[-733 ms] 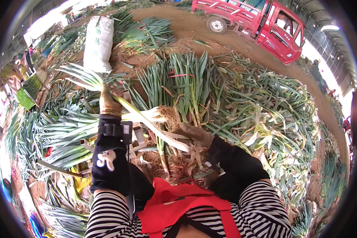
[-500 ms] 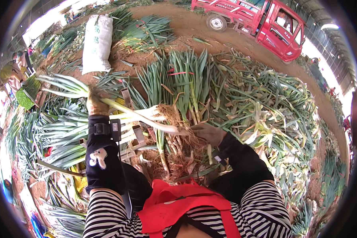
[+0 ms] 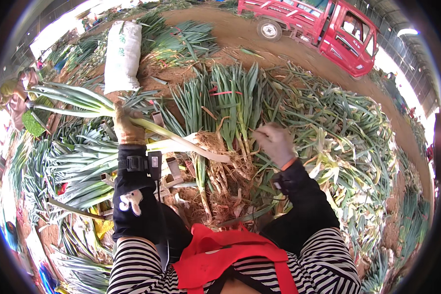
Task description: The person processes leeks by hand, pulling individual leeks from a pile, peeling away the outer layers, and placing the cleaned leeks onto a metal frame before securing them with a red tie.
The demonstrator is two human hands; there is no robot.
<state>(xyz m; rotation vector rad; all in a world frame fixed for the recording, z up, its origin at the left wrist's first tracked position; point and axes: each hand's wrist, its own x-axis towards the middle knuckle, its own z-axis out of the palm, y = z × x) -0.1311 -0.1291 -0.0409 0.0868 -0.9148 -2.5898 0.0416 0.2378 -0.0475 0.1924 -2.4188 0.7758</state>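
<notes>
Gripped around its middle by my gloved left hand (image 3: 128,128) is a long green onion (image 3: 186,145). Its green leaves fan out to the left, and its white root end slants down to the right over a pile of roots. My gloved right hand (image 3: 275,143) hangs in the air right of that root end, apart from it. Its fingers are curled together, and whatever they may hold does not show. Below the held onion, more green onions (image 3: 85,159) lie sideways across a metal frame (image 3: 172,172). Just beyond stands a tied bundle of green onions (image 3: 234,100), with a red band.
A wide heap of stripped leaves (image 3: 335,132) covers the ground on the right. Farther off are a white sack (image 3: 123,56), more onion bundles (image 3: 186,40) and a red truck (image 3: 323,32) on a dirt track. Another person (image 3: 20,95) is at the far left.
My right hand has lifted from beside the onion's root end and moved up and to the right. The left hand has shifted slightly right, still gripping the green onion.
</notes>
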